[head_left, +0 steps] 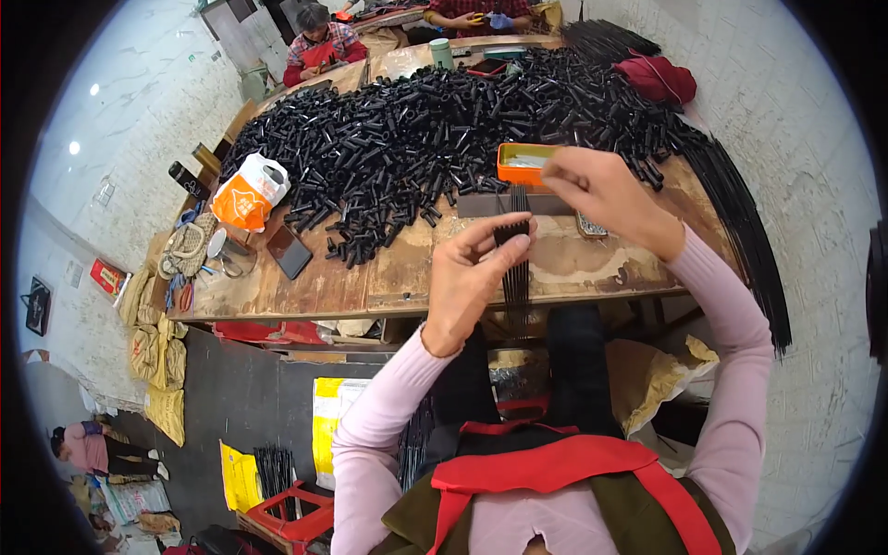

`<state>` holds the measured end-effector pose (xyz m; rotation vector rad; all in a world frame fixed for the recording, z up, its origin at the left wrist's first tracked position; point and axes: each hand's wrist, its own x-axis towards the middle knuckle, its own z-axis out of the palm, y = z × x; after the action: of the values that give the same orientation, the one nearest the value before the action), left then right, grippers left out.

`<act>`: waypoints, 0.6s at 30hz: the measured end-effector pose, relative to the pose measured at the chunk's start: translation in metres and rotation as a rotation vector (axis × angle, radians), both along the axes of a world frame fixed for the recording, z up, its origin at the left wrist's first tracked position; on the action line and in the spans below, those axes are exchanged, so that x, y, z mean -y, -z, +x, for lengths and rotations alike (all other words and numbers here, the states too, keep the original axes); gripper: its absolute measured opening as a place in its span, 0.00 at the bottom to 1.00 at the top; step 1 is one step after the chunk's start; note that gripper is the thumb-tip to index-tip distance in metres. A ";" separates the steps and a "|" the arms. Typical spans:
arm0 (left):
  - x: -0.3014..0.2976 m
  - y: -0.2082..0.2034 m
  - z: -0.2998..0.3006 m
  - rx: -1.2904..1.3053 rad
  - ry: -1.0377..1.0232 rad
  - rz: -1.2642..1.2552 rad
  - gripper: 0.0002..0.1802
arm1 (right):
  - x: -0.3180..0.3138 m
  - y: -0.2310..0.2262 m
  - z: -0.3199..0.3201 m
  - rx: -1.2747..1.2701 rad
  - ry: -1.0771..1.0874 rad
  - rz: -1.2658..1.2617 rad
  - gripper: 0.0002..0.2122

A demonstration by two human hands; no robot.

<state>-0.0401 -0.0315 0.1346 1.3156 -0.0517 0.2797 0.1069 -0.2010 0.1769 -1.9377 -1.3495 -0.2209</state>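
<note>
- Here, your left hand [467, 277] pinches slim black rods [517, 283] side by side above the worn wooden table [398, 289], seemingly keeping them even.
- Your right hand [606, 191] is curled nearly closed, contents unclear.
- The orange rectangular box [520, 174] sits close, apparently for easy reach.

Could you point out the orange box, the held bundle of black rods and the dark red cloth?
Orange box [520, 175], head view: on its front wall.
Held bundle of black rods [516, 277], head view: on its lower stretch.
Dark red cloth [655, 80], head view: on its middle.
</note>
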 end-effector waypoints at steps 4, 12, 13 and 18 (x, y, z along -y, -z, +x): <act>-0.002 0.001 0.007 0.012 0.016 -0.082 0.15 | 0.011 0.004 -0.022 0.200 -0.034 0.037 0.06; 0.003 0.002 0.000 0.013 -0.016 -0.085 0.14 | -0.037 0.078 0.136 0.168 0.136 -0.104 0.07; 0.003 0.003 0.000 0.022 -0.020 -0.079 0.14 | -0.045 0.081 0.151 0.161 0.195 -0.113 0.07; 0.010 -0.001 -0.002 -0.003 0.001 -0.048 0.16 | -0.060 0.103 0.196 0.119 0.390 -0.338 0.08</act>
<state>-0.0426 -0.0414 0.1353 1.2682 -0.0429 0.2769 0.3029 -0.1409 0.0735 -2.5036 -1.1240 -0.3151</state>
